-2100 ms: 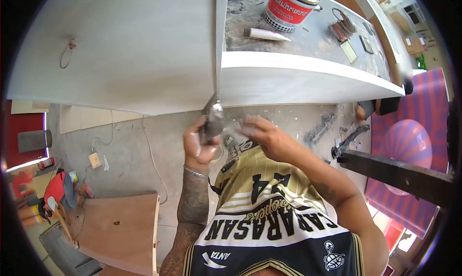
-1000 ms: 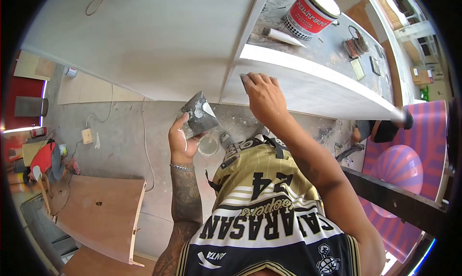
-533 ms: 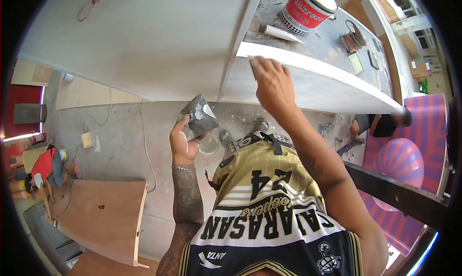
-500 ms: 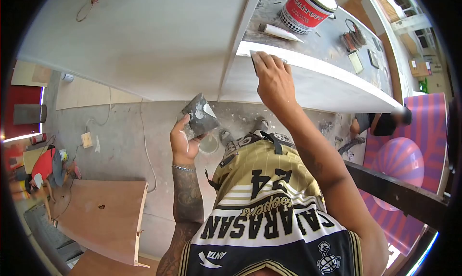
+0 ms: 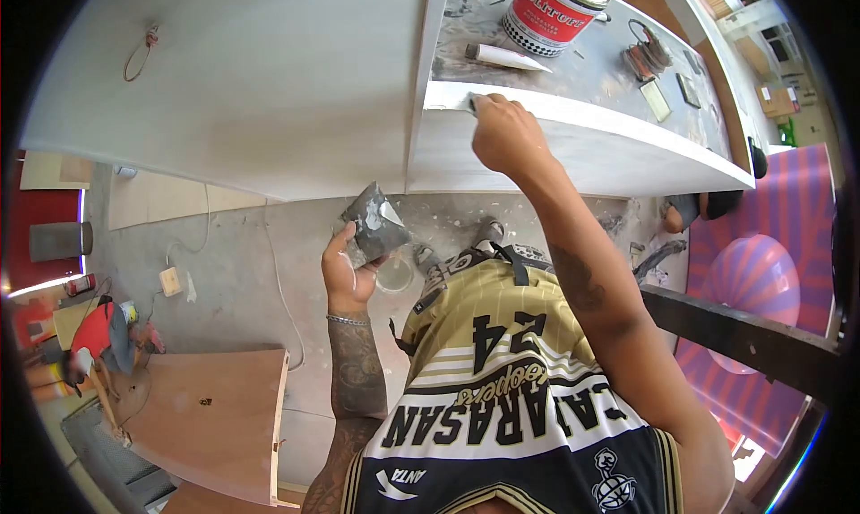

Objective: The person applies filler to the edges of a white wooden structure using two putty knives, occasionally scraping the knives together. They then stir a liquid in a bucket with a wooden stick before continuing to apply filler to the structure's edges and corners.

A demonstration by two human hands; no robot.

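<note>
My left hand (image 5: pixel 351 272) grips a dark square putty board (image 5: pixel 377 227) with whitish putty smeared on it, held low in front of my body. Up on the white front edge (image 5: pixel 573 120) of a cabinet panel, my right hand (image 5: pixel 507 133) is closed round a small dark putty spreader (image 5: pixel 473 103). Only a bit of the spreader shows past the fingers, against the edge near the upright panel joint. Just behind that hand a white tube (image 5: pixel 508 57) lies on the grey surface, near a red and white can (image 5: pixel 553 17) marked Polituff.
A sander-like tool (image 5: pixel 647 62) and small flat blocks (image 5: pixel 656 101) lie farther right on the surface. People crouch at the left (image 5: pixel 103 335) and behind the right panel end. A dark bar (image 5: pixel 735 335) crosses at right. Cords (image 5: pixel 279 281) and a brown panel (image 5: pixel 210 415) are at left.
My right hand has shifted a little right along the white edge, and the spreader shows less. My left hand still holds the board. The whole view has moved slightly.
</note>
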